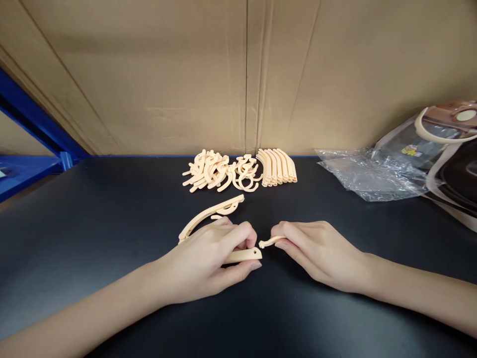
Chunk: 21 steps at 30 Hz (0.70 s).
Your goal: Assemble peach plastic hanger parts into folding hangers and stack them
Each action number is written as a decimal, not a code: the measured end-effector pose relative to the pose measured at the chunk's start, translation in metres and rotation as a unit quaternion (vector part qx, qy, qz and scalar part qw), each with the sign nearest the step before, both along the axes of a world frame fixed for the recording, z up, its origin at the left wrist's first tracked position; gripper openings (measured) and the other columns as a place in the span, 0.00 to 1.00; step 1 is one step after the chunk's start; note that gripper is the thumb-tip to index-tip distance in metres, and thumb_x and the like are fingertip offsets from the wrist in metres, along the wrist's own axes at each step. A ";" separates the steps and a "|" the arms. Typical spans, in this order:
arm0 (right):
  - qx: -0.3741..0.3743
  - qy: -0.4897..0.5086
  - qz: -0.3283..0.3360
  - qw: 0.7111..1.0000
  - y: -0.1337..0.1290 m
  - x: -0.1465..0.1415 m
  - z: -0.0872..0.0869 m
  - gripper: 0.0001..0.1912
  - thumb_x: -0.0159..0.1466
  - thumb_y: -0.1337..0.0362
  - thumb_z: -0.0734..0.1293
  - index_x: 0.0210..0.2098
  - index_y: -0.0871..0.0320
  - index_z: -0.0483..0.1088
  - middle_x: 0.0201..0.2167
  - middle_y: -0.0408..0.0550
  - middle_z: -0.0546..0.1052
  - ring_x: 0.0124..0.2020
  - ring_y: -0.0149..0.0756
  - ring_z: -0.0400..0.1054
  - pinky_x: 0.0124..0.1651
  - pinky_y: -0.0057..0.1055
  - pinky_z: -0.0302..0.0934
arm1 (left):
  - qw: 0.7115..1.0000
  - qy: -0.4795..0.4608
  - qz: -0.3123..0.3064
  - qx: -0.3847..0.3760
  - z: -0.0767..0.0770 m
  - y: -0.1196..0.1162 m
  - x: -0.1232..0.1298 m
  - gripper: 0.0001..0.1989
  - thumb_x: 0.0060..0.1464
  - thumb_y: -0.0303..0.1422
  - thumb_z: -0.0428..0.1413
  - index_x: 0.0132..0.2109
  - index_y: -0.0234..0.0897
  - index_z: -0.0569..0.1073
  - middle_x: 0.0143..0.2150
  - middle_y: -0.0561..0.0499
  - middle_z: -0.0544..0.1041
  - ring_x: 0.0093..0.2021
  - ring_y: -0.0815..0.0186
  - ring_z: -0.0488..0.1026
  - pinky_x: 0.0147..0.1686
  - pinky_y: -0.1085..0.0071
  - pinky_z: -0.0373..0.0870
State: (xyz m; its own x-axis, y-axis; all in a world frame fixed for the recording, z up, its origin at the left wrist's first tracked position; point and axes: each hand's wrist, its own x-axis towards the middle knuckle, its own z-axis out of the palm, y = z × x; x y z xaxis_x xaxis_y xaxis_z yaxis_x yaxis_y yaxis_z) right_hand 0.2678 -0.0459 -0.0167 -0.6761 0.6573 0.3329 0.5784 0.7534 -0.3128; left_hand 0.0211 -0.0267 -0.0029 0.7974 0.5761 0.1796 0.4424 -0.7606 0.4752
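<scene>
My left hand [212,258] is closed around a beige plastic hanger arm [244,255], whose rounded end with a small hole sticks out between thumb and fingers. Facing it, my right hand [316,248] pinches a beige hanger hook [270,242], its knobbed end pointing left. A small gap separates the two pieces. Just beyond my left hand lies a folded beige hanger [208,213], partly covered by that hand. Most of the hook is hidden by my right fingers.
Loose curved hooks [212,171] lie in a pile at the back of the black table [149,318]. Beside them stand several hanger arms [278,166] in a neat row. Clear plastic wrap [368,174] and a bag [456,164] sit at the right. Cardboard [167,74] walls the back.
</scene>
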 end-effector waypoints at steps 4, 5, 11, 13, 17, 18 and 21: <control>0.007 0.002 0.006 1.000 0.000 -0.001 0.000 0.12 0.74 0.64 0.52 0.42 0.58 0.64 0.30 0.42 0.72 0.27 0.28 0.66 0.30 0.25 0.59 | 1.000 -0.005 0.003 -0.015 0.002 0.000 0.002 0.05 0.63 0.33 0.54 0.41 0.41 0.64 0.30 0.58 0.70 0.33 0.69 0.68 0.35 0.74 0.62; 0.005 0.003 0.008 1.000 0.000 -0.002 0.000 0.12 0.74 0.64 0.52 0.42 0.58 0.65 0.30 0.43 0.72 0.27 0.28 0.66 0.31 0.25 0.59 | 1.000 -0.006 0.002 -0.020 0.003 0.000 0.002 0.04 0.63 0.33 0.54 0.41 0.41 0.64 0.29 0.59 0.70 0.32 0.69 0.68 0.35 0.74 0.62; -0.007 -0.001 0.040 0.999 0.001 -0.001 0.002 0.14 0.74 0.65 0.52 0.44 0.61 0.68 0.32 0.46 0.72 0.30 0.31 0.66 0.33 0.27 0.59 | 0.999 -0.037 0.005 -0.034 0.004 0.000 0.003 0.06 0.62 0.34 0.55 0.40 0.41 0.64 0.29 0.59 0.69 0.30 0.70 0.67 0.33 0.74 0.62; -0.012 0.000 0.051 0.999 0.001 0.000 0.001 0.14 0.73 0.66 0.52 0.44 0.60 0.68 0.32 0.46 0.71 0.31 0.31 0.66 0.34 0.27 0.59 | 0.998 -0.044 0.007 -0.036 0.003 0.000 0.003 0.06 0.62 0.34 0.55 0.43 0.41 0.64 0.29 0.59 0.69 0.30 0.70 0.67 0.33 0.74 0.62; -0.017 0.008 0.059 0.998 0.002 0.001 0.000 0.14 0.73 0.65 0.53 0.44 0.60 0.69 0.30 0.44 0.70 0.31 0.30 0.64 0.34 0.26 0.57 | 0.998 -0.041 -0.002 -0.040 0.002 0.001 0.003 0.06 0.62 0.34 0.55 0.46 0.41 0.67 0.29 0.59 0.69 0.30 0.70 0.67 0.34 0.74 0.62; -0.016 0.009 0.059 0.998 0.002 0.002 0.000 0.14 0.74 0.65 0.53 0.44 0.60 0.69 0.30 0.44 0.69 0.30 0.29 0.63 0.33 0.26 0.57 | 0.998 -0.041 -0.007 -0.045 0.002 0.001 0.003 0.05 0.63 0.34 0.54 0.44 0.41 0.67 0.29 0.59 0.69 0.30 0.70 0.67 0.35 0.74 0.62; -0.022 0.004 0.058 0.998 0.002 0.002 0.001 0.14 0.74 0.63 0.53 0.44 0.60 0.69 0.30 0.43 0.69 0.29 0.29 0.62 0.31 0.26 0.56 | 0.997 -0.045 -0.015 -0.060 0.003 0.000 0.003 0.03 0.63 0.33 0.53 0.42 0.40 0.67 0.30 0.58 0.72 0.32 0.69 0.69 0.37 0.73 0.62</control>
